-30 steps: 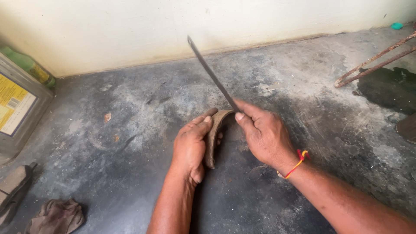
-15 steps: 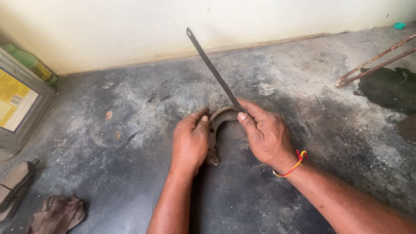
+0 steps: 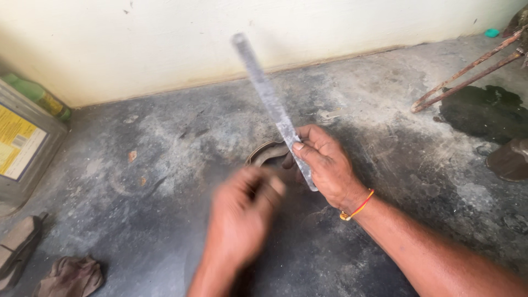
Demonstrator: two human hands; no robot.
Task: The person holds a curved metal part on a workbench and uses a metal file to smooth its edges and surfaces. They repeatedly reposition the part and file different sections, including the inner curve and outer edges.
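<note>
Bare, stained concrete floor point(image 3: 165, 165) meeting a cream wall point(image 3: 165, 44). Right hand point(image 3: 324, 165) gripping a flat metal strip point(image 3: 269, 102), tilted up toward the wall. Curved metal piece point(image 3: 267, 153) on the floor just behind. Left hand point(image 3: 242, 217) blurred, grip unclear. Tin point(image 3: 22, 148) far left.

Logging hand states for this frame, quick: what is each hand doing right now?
Left hand: motion-blurred, open or closed cannot be told.
Right hand: closed on a flat metal strip, with a curved metal piece beneath it.
</note>
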